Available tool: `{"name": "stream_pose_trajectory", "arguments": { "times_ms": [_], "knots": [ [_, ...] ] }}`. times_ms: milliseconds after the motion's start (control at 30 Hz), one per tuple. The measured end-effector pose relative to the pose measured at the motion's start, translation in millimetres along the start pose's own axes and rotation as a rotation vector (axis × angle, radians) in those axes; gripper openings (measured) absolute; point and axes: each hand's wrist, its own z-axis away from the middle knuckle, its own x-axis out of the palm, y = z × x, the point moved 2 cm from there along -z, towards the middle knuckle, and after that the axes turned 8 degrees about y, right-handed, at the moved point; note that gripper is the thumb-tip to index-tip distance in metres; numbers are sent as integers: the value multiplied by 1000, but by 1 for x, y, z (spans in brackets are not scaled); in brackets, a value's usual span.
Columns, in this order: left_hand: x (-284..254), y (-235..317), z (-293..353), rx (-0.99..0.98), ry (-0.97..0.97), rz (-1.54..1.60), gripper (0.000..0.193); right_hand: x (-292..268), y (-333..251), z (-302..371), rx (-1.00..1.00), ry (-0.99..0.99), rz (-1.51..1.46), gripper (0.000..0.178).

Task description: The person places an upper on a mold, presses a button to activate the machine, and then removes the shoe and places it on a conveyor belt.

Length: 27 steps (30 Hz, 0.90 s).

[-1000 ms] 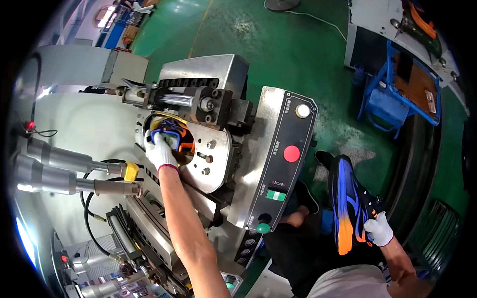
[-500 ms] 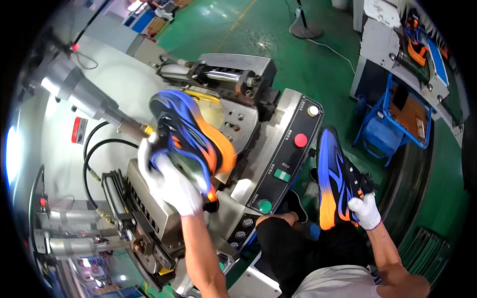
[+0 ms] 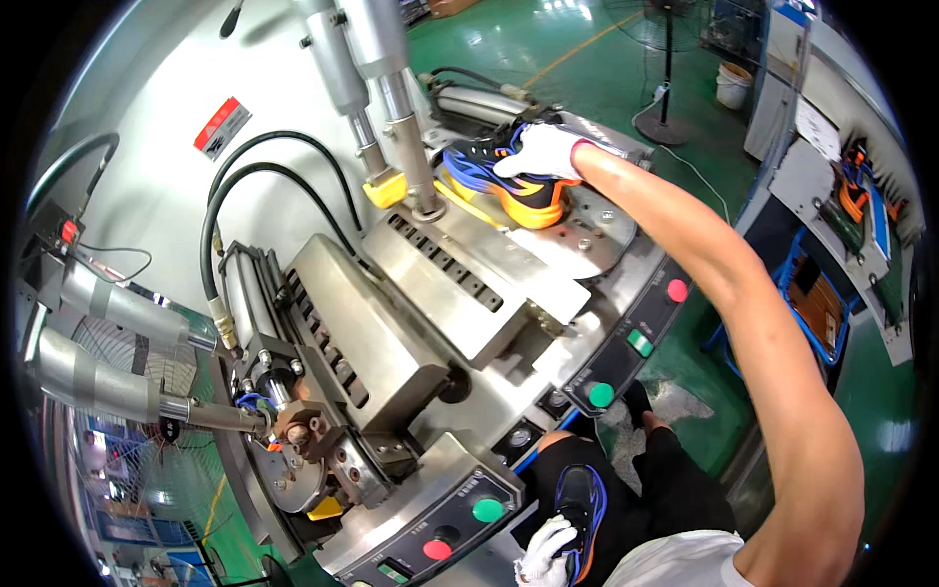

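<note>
Grey cylinders [image 3: 112, 383] angle in at far left. Past centre, a blue-and-orange shoe [image 3: 507, 189] is over a metal plate [image 3: 599, 235], in the gloved right hand's [image 3: 540, 154] grip; below, the gloved left hand's [image 3: 546, 550] grip holds a dark, blue-edged shoe [image 3: 584, 501].

The machine's metal plate [image 3: 553, 247] has bolts [image 3: 584, 245] set in its flat top; a shoe [image 3: 504, 181] sits over its far left part, sole downward, though whether the sole touches cannot be told. The green floor [image 3: 558, 49], crossed by a yellow line [image 3: 548, 68], bears a fan [image 3: 668, 73] and a white bucket [image 3: 734, 86], the two near each other, with a blue cart [image 3: 788, 269] at right.
</note>
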Motion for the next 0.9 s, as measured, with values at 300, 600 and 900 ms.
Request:
{"name": "stream_pose_trajectory", "arguments": {
  "times_ms": [300, 600, 900],
  "knots": [
    [-5, -19, -8, -110, -40, 137, 36, 95, 14, -51, -263, 7, 512, 50],
    [-7, -10, -10, -32, -4, 1, 40, 63, -24, 106, -391, 377, 98, 87],
    [8, 3, -13, 195, 3, -10, 39, 189, 1, 348, -579, 159, 186, 92]
  ]
}}
